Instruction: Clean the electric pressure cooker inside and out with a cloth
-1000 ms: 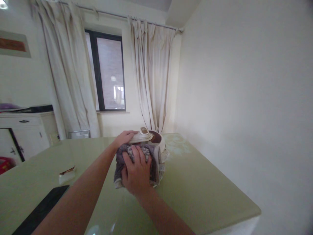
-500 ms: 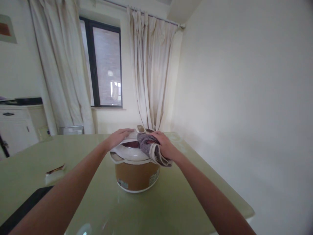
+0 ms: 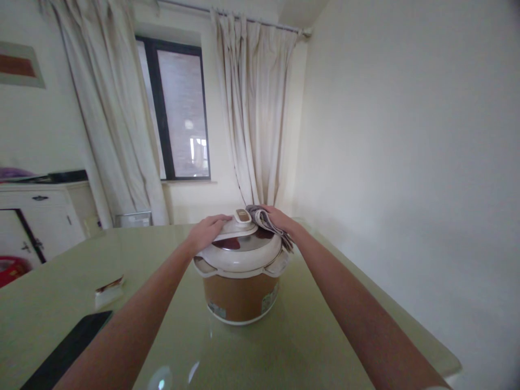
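Observation:
A brown and cream pressure cooker [image 3: 242, 292] stands on the green table [image 3: 309, 336], its white lid [image 3: 244, 253] on top. My left hand [image 3: 208, 233] lies flat on the lid's handle at the near left, fingers stretched out. My right hand [image 3: 279, 218] reaches to the far right rim of the lid and presses a crumpled grey cloth [image 3: 266, 221] against it, fingers closed over the cloth.
A black flat device [image 3: 67, 352] lies at the table's near left and a small white packet [image 3: 109, 292] beyond it. A white cabinet [image 3: 36, 222] stands at the left wall. Curtains [image 3: 260, 119] frame a dark window [image 3: 179, 114]. A plain wall runs along the right.
My right hand carried the cloth from the cooker's front side up over the lid to its far right rim. The left hand stayed on the lid handle.

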